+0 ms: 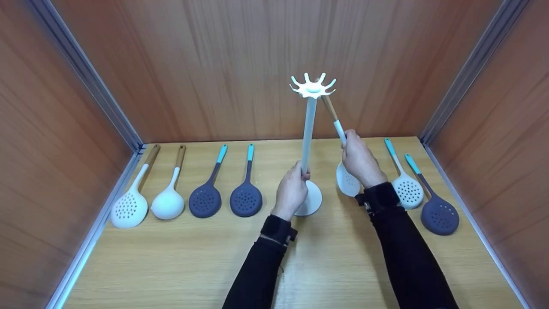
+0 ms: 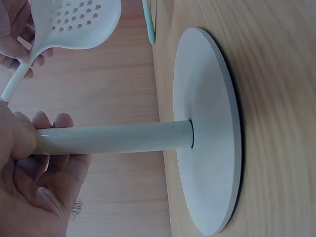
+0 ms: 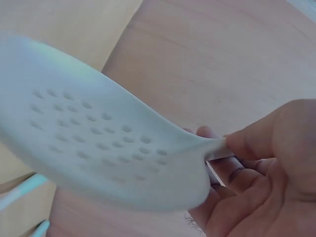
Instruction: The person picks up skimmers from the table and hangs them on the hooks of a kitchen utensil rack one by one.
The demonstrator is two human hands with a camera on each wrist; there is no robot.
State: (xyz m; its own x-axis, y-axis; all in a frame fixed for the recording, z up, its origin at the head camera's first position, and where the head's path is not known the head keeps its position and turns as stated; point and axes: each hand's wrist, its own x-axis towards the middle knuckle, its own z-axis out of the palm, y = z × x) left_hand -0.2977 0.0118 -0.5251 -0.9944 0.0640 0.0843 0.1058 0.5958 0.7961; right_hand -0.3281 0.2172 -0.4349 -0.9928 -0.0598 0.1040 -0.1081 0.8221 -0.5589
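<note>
A white utensil stand [image 1: 308,133] with a ring of curved hooks [image 1: 313,89] rises from a round base [image 2: 207,173] on the table. My left hand [image 1: 291,193] grips its pole, fingers and thumb wrapped around it low down. In my right hand [image 1: 361,159] is a white skimmer [image 3: 98,133] with a wooden handle end [image 1: 329,107]. The fingers pinch its neck just above the perforated head. Its head hangs down, and the tip of the handle is up beside the right-hand hooks, overlapping them in the head view.
Left of the stand lie a white skimmer [image 1: 129,209], a white ladle [image 1: 167,203] and two dark skimmers [image 1: 205,200] with turquoise handle ends. On the right are another white skimmer [image 1: 407,191] and a dark one [image 1: 440,215]. Wooden panels [image 1: 240,68] enclose the table.
</note>
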